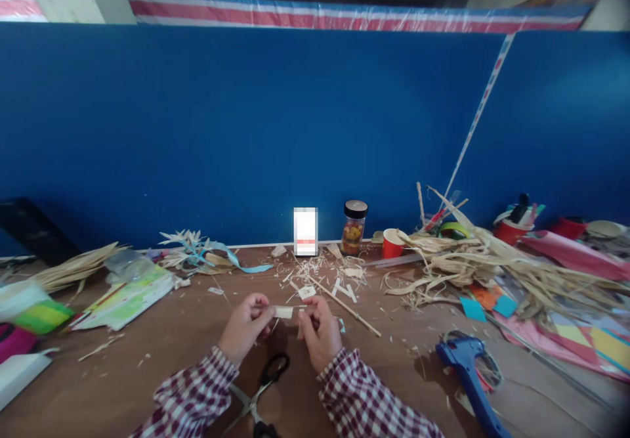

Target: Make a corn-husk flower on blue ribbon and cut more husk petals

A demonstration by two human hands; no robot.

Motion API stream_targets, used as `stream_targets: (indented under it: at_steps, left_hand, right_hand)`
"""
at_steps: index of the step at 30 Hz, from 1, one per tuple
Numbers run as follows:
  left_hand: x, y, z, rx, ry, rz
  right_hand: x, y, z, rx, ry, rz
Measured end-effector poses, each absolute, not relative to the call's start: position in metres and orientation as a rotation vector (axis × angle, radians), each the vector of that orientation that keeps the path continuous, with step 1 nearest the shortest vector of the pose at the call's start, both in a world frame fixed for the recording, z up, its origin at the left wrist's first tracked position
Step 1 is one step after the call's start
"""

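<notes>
Blue panel (295,129) right across the far side, bench (162,385) before it, and husks (472,254) sprawling along the right! Glue gun (467,372) near right, scissors (253,405) gaping between the forearms. Jar (353,228) far centre, dark-lidded, bright bits inside; far-right cup (514,231) packed with pens! And smallest, the strip (284,312), near centre: left hand (249,323) pinching it, right hand (319,333) curled at its other end, grip too small to tell.

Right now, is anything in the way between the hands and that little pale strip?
Nothing visible. The left hand pinches the pale strip; the right hand is beside its other end. The scissors lie nearer the person.
</notes>
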State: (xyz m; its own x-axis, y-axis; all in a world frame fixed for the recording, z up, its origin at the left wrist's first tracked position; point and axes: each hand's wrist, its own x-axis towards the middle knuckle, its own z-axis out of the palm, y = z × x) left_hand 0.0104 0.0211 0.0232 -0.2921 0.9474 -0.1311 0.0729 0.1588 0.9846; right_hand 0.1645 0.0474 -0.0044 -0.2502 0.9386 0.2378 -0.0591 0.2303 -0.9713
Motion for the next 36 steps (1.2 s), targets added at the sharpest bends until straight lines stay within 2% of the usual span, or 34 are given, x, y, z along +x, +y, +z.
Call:
stream_targets:
  at_steps: [14, 23, 29, 36]
  left_hand:
    - [0.002, 0.011, 0.006, 1.019, 1.555, 1.465]
    - [0.010, -0.003, 0.008, 1.257, 1.651, 1.424]
    - [0.007, -0.002, 0.018, 1.193, 1.630, 1.397]
    - [0.003, 0.002, 0.005, 1.246, 1.753, 1.343]
  right_hand:
    - [0.171, 0.055, -0.001, -0.982, -1.468, 1.110]
    - [0.178, 0.060, 0.007, -1.052, -1.615, 0.899]
    - [0.220, 0.100, 0.018, -1.172, -1.501, 0.670]
    - [0.264, 0.131, 0.005, -1.361, -1.743, 0.584]
